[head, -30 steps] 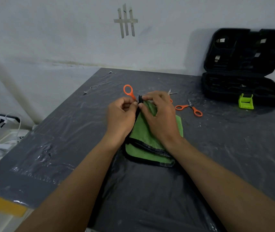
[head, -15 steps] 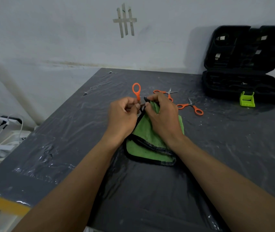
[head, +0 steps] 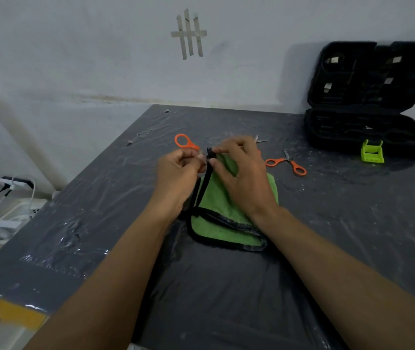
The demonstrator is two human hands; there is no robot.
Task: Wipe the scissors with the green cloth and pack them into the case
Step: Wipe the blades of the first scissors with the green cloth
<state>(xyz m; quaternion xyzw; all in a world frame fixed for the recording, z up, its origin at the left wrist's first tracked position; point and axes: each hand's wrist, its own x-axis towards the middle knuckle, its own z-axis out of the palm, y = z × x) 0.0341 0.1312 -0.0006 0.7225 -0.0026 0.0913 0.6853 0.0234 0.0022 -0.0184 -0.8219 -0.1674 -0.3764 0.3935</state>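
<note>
Nearest, one green cloth is lying folded on the black-covered table, with its black-edged corner being pulled upward. Above it the left hand is gripping one pair of orange-handled scissors. Their free loop, upright half a second ago, is now leaning off to the left. The right hand is pinching the cloth's raised corner right beside the left fingertips. That hand is now covering the orange handles of a second pair, leaving only blade tips showing. A third pair is lying open to the right, making three. Farther back one open black case is sitting with one lime-green clip just before it.
</note>
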